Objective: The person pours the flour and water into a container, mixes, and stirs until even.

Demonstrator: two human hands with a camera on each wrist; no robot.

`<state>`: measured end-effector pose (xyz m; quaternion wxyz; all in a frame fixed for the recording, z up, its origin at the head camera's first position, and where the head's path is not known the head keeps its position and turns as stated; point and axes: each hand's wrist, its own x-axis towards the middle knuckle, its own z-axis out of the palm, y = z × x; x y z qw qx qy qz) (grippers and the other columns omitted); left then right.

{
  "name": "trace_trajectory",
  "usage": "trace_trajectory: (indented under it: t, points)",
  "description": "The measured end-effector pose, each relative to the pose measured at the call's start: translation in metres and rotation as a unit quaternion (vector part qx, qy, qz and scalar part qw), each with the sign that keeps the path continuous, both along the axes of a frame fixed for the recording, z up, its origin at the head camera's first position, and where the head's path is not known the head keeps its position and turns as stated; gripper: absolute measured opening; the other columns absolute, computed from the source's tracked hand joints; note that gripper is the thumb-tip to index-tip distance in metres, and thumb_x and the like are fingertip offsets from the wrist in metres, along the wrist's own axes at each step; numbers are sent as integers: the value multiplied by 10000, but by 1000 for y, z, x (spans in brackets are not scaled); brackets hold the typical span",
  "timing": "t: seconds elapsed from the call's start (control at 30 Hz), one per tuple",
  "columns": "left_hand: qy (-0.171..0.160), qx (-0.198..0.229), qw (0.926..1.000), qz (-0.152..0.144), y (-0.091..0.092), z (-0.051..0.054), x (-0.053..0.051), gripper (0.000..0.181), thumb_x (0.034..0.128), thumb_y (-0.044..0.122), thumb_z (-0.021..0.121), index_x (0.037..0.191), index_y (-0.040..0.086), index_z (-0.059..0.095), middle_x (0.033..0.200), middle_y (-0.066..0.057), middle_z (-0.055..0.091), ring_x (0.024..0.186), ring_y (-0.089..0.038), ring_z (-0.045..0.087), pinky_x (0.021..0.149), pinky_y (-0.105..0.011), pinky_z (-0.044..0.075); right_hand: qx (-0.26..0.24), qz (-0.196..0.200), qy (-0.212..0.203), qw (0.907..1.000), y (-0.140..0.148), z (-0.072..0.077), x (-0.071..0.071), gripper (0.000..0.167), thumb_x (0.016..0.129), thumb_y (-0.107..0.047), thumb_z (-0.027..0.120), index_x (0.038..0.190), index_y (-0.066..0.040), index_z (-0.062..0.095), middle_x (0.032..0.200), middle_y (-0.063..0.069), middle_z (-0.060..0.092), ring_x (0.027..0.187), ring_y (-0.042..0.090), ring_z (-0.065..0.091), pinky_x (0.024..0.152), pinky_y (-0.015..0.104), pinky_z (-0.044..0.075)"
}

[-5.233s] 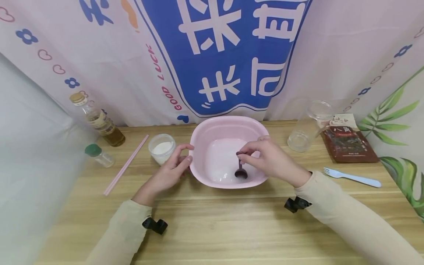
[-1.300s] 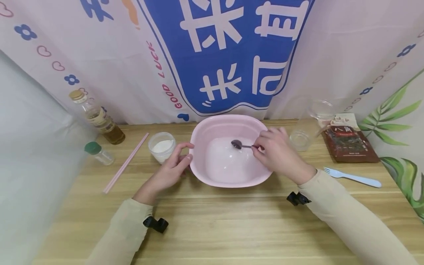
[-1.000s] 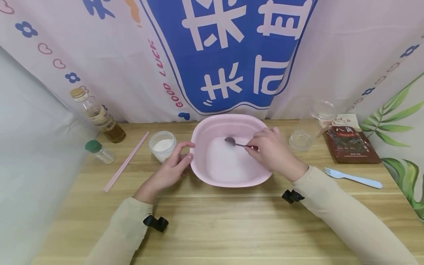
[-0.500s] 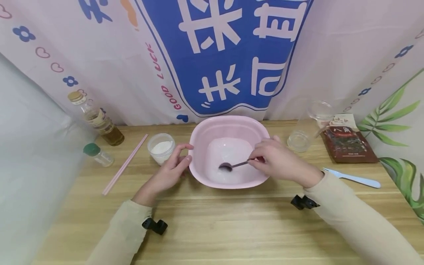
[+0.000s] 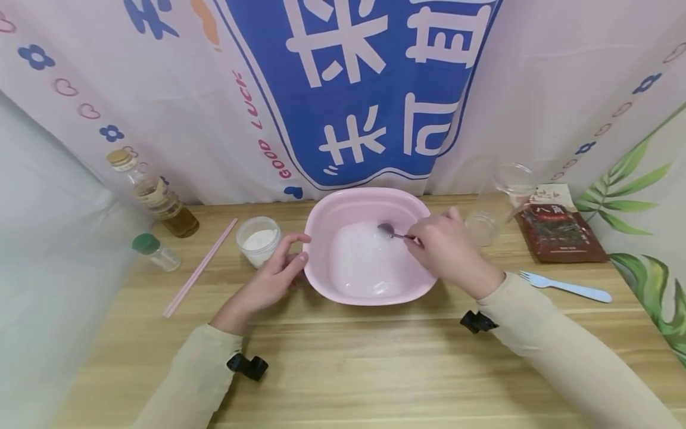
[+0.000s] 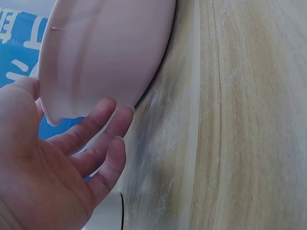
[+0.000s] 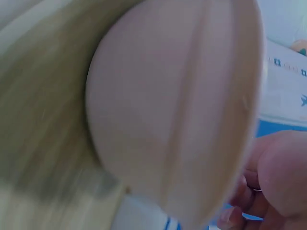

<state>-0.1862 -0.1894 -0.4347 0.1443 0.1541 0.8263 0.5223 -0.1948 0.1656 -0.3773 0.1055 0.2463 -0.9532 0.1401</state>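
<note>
In the head view a pink basin [image 5: 370, 301] stands at the back middle of the table, with glinting, pale liquid inside. My right hand [image 5: 450, 250] pinches the handle of a small dark spoon [image 5: 387, 229] over the basin's right side. The spoon's bowl is at the liquid, toward the back. My left hand [image 5: 273, 280] holds the basin's left rim with thumb and index finger. In the left wrist view its other fingers [image 6: 103, 115] lie loosely by the basin's outer wall. The right wrist view shows curled fingers [image 7: 244, 196] beyond the rim; the spoon is hidden there.
Left of the basin are a jar of white powder [image 5: 259, 241], pink chopsticks [image 5: 200, 268], a green-capped shaker [image 5: 156, 252] and an oil bottle [image 5: 161, 196]. To the right stand a clear container [image 5: 485, 223], a brown spice packet [image 5: 560, 232] and a blue fork [image 5: 568, 288].
The spoon has circled through the liquid, held upright at first and later slanting. In the last half second its bowl went from front left to the back. The left hand stayed on the rim.
</note>
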Motion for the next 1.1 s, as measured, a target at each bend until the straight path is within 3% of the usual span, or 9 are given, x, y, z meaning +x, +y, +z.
trace_trajectory:
  t: [0.17,0.37,0.53,0.83,0.97,1.1]
  points:
    - [-7,-28,10000,11,0,-1,0,368,1178,256,432,1533,194,362,1067,-171,778,952,-377,697,722,-396,577,-230,536,-336,9977,-18,-3,1,60,957,-139,806,908,-124,838,816,-25,776,846,213,690,910,487,326]
    - [-7,-61,10000,13,1,-2,-1,364,1180,261,425,1533,201,363,1055,-158,775,937,-368,689,712,-394,570,-110,1229,-696,9899,-13,1,12,80,946,-145,820,868,-164,824,722,-113,655,769,111,561,937,472,282]
    - [15,-82,10000,0,0,-2,-1,365,1180,266,422,1534,201,360,1068,-168,775,945,-372,686,715,-397,571,-179,1263,-717,9892,8,4,23,79,927,-104,831,884,-171,831,792,-104,708,816,116,621,873,411,261]
    - [49,-155,9999,16,-1,-3,-1,368,1180,273,422,1537,208,355,1103,-176,779,966,-380,690,722,-406,577,-400,1061,-279,9932,42,-6,32,70,910,-105,846,943,-166,837,932,-41,796,905,185,720,858,401,278]
    - [5,-190,9998,52,0,-3,-1,368,1181,287,422,1537,224,358,1128,-175,778,971,-372,679,739,-410,578,-651,1027,305,9921,52,-10,38,138,875,-84,868,962,-182,826,962,-36,808,889,171,709,861,400,285]
    - [-13,-209,9998,66,1,-2,-1,370,1181,288,419,1541,224,357,1140,-182,776,973,-371,675,747,-409,577,-778,1055,922,9871,60,-12,41,152,829,-86,898,914,-166,801,868,-50,759,790,128,626,848,396,296]
